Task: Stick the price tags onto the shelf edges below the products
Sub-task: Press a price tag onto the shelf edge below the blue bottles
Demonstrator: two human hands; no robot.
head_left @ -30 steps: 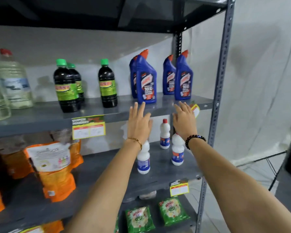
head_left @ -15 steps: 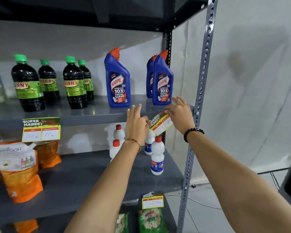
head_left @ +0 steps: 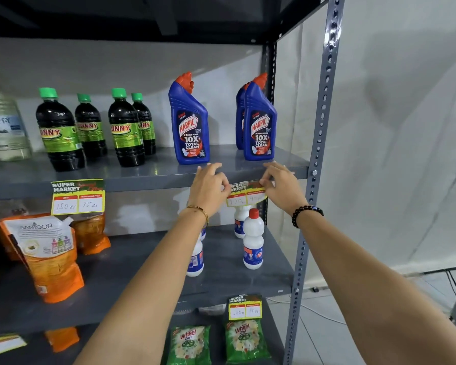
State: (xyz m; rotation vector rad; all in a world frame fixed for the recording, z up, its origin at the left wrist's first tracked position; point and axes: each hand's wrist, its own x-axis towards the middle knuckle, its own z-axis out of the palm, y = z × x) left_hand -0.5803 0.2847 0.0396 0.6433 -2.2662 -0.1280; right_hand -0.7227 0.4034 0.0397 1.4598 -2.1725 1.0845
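A yellow and green price tag [head_left: 245, 194] lies level against the grey shelf edge [head_left: 148, 183], below the blue Harpic bottles [head_left: 189, 122]. My left hand [head_left: 209, 188] pinches the tag's left end. At the right end, the fingers of my right hand [head_left: 281, 184] press its top corner to the edge. Another price tag [head_left: 78, 197] hangs from the same edge below the dark green-capped bottles [head_left: 59, 131]. A third tag [head_left: 245, 306] is on the shelf edge lower down, above green Wheel packets [head_left: 245, 341].
White bottles [head_left: 253, 239] with red caps stand on the middle shelf behind my arms. Orange Santoor pouches [head_left: 48, 256] sit at the left. A perforated grey upright [head_left: 319, 154] bounds the rack on the right, with a white wall beyond it.
The tag was tilted and held by my right hand; it is now level against the shelf edge, and my left hand has closed on its left end. The view has shifted rightward.
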